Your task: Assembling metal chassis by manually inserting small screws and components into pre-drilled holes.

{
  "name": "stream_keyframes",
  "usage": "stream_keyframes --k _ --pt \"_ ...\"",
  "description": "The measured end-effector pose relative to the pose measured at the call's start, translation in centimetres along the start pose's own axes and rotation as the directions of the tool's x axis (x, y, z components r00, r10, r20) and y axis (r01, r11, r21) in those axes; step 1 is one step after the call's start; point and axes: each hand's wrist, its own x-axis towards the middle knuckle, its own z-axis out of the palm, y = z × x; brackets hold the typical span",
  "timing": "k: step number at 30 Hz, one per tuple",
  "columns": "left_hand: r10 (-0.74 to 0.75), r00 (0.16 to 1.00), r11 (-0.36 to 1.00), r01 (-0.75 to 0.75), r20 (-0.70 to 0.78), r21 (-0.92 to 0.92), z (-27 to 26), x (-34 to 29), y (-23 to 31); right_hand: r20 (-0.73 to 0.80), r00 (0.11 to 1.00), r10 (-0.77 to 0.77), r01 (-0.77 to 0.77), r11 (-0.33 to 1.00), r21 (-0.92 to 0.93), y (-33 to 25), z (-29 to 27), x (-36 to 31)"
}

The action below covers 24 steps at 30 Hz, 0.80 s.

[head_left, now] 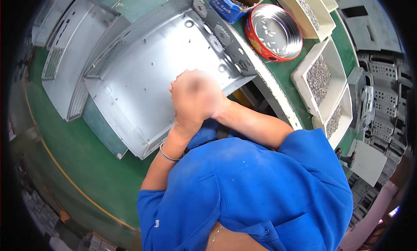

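Note:
My left hand point(186, 114) and my right hand point(212, 99) are pressed together above a large grey sheet-metal case point(130, 92). Curled fingertips show at the left edge of the clasped pair; a blur covers the rest. Both hands look closed, and whatever lies between them, if anything, is hidden. The case is an open tray with perforated side walls, several small studs on its floor and round holes near its right side. It lies tilted across the work surface, its near end reaching toward me.
Right of the case stand a red round tin point(253, 36) with small white pieces, a blue carton point(223, 11), and cream bins point(299, 73) of small metal fasteners on a green bench point(280, 71). More metal cases point(71, 73) lean at left. A power drill point(347, 158) lies at right.

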Motion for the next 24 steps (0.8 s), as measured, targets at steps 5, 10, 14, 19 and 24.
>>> stream_keyframes --k 5,10,14,19,24 --pt "-0.043 0.996 0.963 0.062 0.075 -0.262 1.7 1.5 1.6 0.056 0.994 0.095 -0.108 0.948 0.301 -3.6 -3.1 -0.5" --pt "-0.496 0.815 0.286 0.478 0.298 -0.83 3.1 3.7 1.1 0.066 0.995 -0.074 0.05 0.948 0.313 -7.1 -4.7 -3.2" --pt "-0.506 0.709 -0.015 0.562 0.491 -0.827 3.9 3.9 0.0 0.054 0.99 -0.134 0.117 0.963 0.243 -8.7 -6.5 -4.8" --pt "-0.489 0.601 -0.048 0.705 0.632 -0.708 4.8 3.9 -2.2 0.013 0.951 -0.308 0.288 0.905 0.314 -10.3 -8.8 -7.0" --pt "-0.421 0.601 0.162 0.787 0.679 -0.596 5.9 4.0 -3.8 -0.136 0.881 -0.453 0.465 0.776 0.426 -9.9 -11.7 -9.9"
